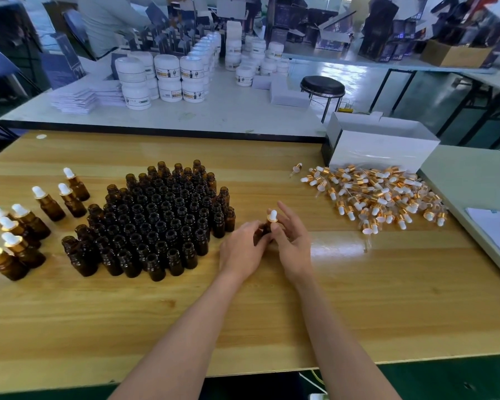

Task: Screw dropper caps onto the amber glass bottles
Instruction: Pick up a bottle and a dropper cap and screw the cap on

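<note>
Tabletop of pale wood, amber bottles, white jars behind

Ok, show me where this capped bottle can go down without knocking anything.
Bare: the near edge of the wooden table, the gap between the uncapped amber bottles and the dropper cap pile, and the far strip behind those bottles. Crowded: the capped bottles at far left.

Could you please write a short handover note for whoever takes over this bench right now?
Left hand grips an amber bottle. Right hand pinches its dropper cap. Whether it is fully tight cannot be told.
Done: capped bottles stand at far left.
Left: the uncapped bottles clustered in the middle.
Loose caps lie piled at right, before the white box.
</note>
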